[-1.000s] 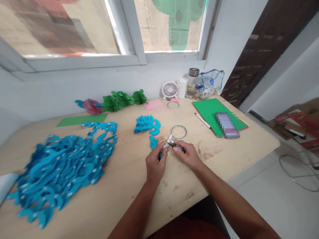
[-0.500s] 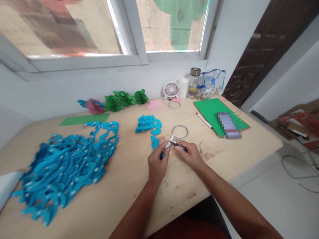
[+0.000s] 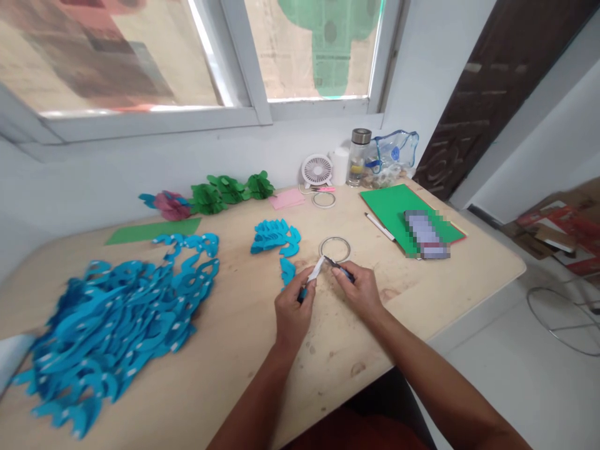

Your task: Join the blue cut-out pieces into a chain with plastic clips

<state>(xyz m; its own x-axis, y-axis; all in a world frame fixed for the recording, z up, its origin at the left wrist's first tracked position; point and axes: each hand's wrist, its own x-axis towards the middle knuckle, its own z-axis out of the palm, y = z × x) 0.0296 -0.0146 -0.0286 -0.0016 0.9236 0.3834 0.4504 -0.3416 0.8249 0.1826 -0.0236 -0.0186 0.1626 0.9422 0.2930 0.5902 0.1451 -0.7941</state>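
My left hand (image 3: 294, 306) pinches a narrow white strip (image 3: 317, 269) that sticks out beyond the fingertips, with a bit of blue at the fingers. My right hand (image 3: 360, 289) grips a slim dark tool (image 3: 341, 269), its tip close to the strip's far end; whether it is a knife or tweezers I cannot tell. Just beyond both hands lies a thin roll of tape (image 3: 349, 251). A cut blue paper piece (image 3: 287, 270) rests beside my left hand, near a small row of overlapping blue paper pieces (image 3: 272, 236).
A large heap of blue paper pieces with white patches (image 3: 126, 325) covers the left. Paper flowers (image 3: 206, 199), a pink sheet (image 3: 287, 199), a second ring (image 3: 324, 206), a fan (image 3: 317, 170) and a bottle (image 3: 359, 159) line the back. Green sheets (image 3: 389, 203) and a phone (image 3: 424, 234) lie right.
The dark tool has moved from across the white strip to its far end. The strip now shows longer and straighter above my left fingers. The whole view has shifted slightly.
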